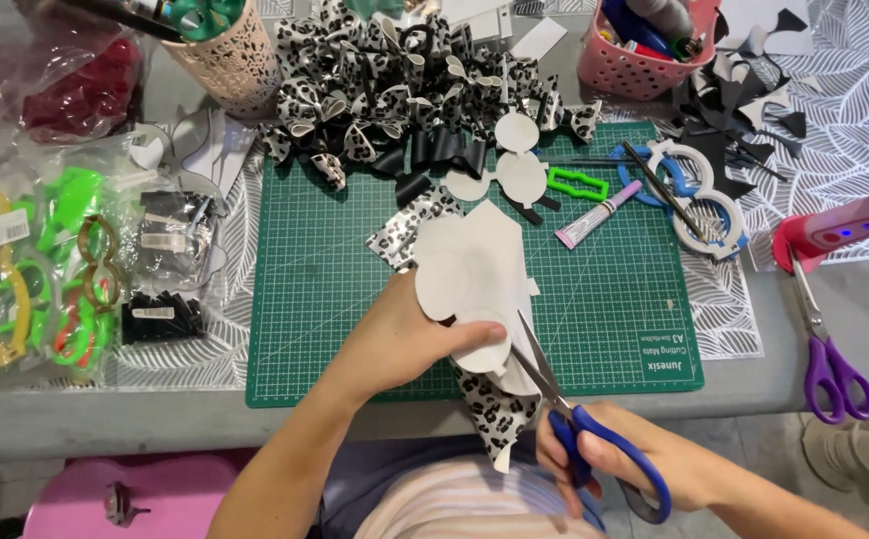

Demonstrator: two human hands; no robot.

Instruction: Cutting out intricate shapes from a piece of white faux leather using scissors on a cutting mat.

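Left hand (405, 334) is pinching a white paper template (474, 274) flat against a piece of leopard-print fabric (494, 409), thumb on top so the two layers don't slide. It's held just above the near edge of the green cutting mat (355, 299), probably so the blades can get under it. Right hand (634, 464) is closed through the blue scissors (584, 429), whose blades are partly open and biting in at the template's edge. Finished bows (405, 80) are piled at the back of the bench (155, 424), and purple scissors (834, 369) lie off to the right.
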